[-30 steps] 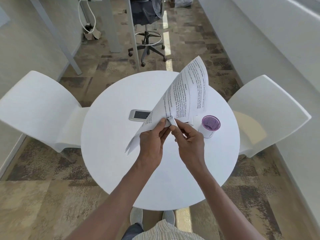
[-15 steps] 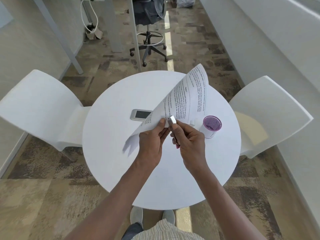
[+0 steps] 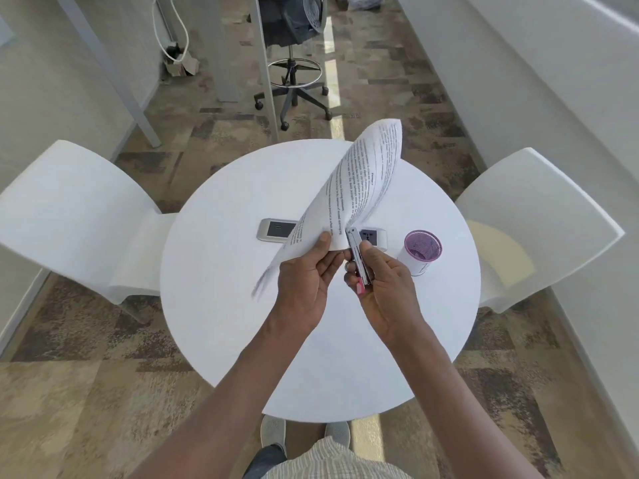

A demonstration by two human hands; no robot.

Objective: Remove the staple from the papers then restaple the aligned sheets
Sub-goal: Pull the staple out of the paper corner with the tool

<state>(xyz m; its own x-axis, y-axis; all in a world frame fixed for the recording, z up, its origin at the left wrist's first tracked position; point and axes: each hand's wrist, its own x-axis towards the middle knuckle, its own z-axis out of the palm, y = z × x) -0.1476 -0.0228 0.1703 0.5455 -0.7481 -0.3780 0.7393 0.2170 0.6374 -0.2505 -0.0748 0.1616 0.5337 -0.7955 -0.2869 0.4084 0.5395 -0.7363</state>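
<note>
Stapler nose at the papers' corner, above the round table (image 3: pixel 214 305).

Left hand (image 3: pixel 304 281) pinches the papers (image 3: pixel 359 181) near the corner, thumb on top; sheets arch up and away. Right hand (image 3: pixel 383 288) is closed around the stapler (image 3: pixel 358 257), nose just beside that thumb. Whether a staple sits there: cannot tell. Advice: square the edges, seat the corner fully, keep the thumb clear, then squeeze.

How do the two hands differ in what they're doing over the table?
The left hand pinches the papers near a corner, thumb on top, while the right hand grips a small stapler set at that corner. The left hand's palm is open toward the camera; the right hand is curled round its tool. Both are raised above the round white table and nearly meet at the papers' corner.
</note>
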